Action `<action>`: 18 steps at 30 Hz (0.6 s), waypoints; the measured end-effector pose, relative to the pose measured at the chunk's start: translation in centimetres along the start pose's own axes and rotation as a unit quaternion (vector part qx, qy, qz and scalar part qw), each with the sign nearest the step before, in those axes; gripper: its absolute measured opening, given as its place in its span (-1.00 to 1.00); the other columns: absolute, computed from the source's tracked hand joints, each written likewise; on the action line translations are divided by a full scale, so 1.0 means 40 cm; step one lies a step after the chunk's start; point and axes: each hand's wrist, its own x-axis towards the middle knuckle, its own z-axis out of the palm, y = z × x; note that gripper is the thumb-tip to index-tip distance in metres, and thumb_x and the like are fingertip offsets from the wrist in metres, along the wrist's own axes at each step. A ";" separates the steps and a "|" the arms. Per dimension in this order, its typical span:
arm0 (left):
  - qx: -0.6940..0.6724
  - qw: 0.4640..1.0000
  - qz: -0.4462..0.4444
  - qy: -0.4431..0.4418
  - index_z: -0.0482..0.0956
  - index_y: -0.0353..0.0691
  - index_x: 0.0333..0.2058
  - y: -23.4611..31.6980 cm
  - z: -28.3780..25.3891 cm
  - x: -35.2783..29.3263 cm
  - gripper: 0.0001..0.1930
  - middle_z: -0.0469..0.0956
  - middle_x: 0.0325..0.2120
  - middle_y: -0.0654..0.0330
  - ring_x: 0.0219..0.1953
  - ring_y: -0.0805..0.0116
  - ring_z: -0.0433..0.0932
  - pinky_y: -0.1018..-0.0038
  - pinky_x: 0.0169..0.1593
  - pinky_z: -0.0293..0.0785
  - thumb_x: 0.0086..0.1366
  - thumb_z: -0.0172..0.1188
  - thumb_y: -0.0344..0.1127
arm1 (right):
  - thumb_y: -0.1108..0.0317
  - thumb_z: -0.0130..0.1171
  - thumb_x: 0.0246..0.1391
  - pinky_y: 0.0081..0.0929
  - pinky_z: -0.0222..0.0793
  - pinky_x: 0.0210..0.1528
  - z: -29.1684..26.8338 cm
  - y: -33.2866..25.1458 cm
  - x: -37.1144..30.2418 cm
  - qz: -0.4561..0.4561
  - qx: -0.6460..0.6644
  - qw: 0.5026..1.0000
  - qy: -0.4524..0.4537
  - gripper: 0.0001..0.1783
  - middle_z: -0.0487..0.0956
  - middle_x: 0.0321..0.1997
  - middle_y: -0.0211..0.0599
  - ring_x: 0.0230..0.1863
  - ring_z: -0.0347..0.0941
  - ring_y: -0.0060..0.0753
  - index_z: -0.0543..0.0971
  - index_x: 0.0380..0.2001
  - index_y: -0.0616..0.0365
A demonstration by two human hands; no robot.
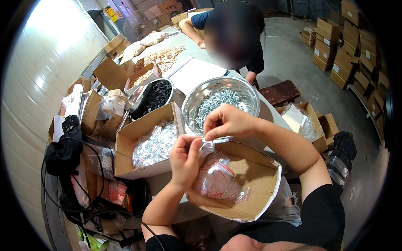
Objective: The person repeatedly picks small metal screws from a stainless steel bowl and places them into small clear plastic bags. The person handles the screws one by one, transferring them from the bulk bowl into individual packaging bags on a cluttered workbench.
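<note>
My left hand (184, 158) and my right hand (225, 121) meet above the near edge of a metal bowl, fingers closed in a pinch. Between them is a small clear zip bag (207, 148); the left holds its side and the right fingertips pinch at its top. Whether the right fingers also hold a screw is too small to tell. The steel bowl (250, 85), just beyond my hands, holds many silvery screws (222, 100). Below my hands, an open cardboard box (261, 178) contains flat clear zip bags (217, 178) with red closure lines.
To the left, a cardboard box (125, 144) holds filled bags (157, 142). Behind it stands a container of black parts (157, 94). Tan pieces (167, 56) lie farther along the table. Another person (234, 37) leans over the far side. A black cable (100, 167) loops at left.
</note>
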 end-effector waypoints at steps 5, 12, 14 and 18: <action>-0.023 0.980 0.116 0.159 0.45 -0.25 -0.33 0.058 -0.093 0.051 -0.96 0.40 -0.46 0.39 -0.46 0.70 0.28 0.74 -0.40 0.21 0.32 0.13 -0.49 | 0.02 0.18 0.12 -0.39 0.44 -0.16 -0.058 0.061 0.004 0.061 -0.260 0.962 0.063 -0.59 0.63 -0.32 -0.07 -0.27 0.56 -0.20 0.64 -0.26 0.20; 0.247 0.925 0.065 -0.282 0.54 -0.26 -0.20 0.090 -0.022 0.010 -0.80 0.58 -0.34 0.03 -0.30 0.09 0.59 0.35 -0.22 0.51 0.16 0.17 -0.53 | -0.24 -0.18 0.23 -0.16 0.33 0.05 -0.047 0.125 0.021 0.126 -0.334 0.913 -0.199 -0.32 0.53 -0.06 0.08 0.01 0.44 0.08 0.54 -0.01 0.15; 0.344 0.853 0.119 -0.374 0.56 -0.26 -0.14 0.013 -0.006 0.002 -0.72 0.56 -0.21 -0.03 -0.12 -0.03 0.51 0.25 0.00 0.45 0.13 0.17 -0.44 | -0.18 -0.01 0.16 -0.18 0.35 0.00 -0.045 0.100 0.012 0.118 -0.312 0.921 -0.200 -0.41 0.56 -0.09 0.00 -0.03 0.47 0.02 0.58 -0.10 0.14; 0.428 0.800 0.103 -0.407 0.57 -0.24 -0.17 -0.041 0.008 -0.017 -0.74 0.55 -0.21 0.01 -0.12 0.04 0.51 0.26 0.00 0.43 0.13 0.15 -0.40 | 0.08 0.31 -0.05 -0.31 0.40 -0.13 -0.070 0.067 -0.003 0.081 -0.250 0.947 -0.184 -0.60 0.60 -0.24 -0.15 -0.18 0.52 -0.21 0.60 -0.24 0.15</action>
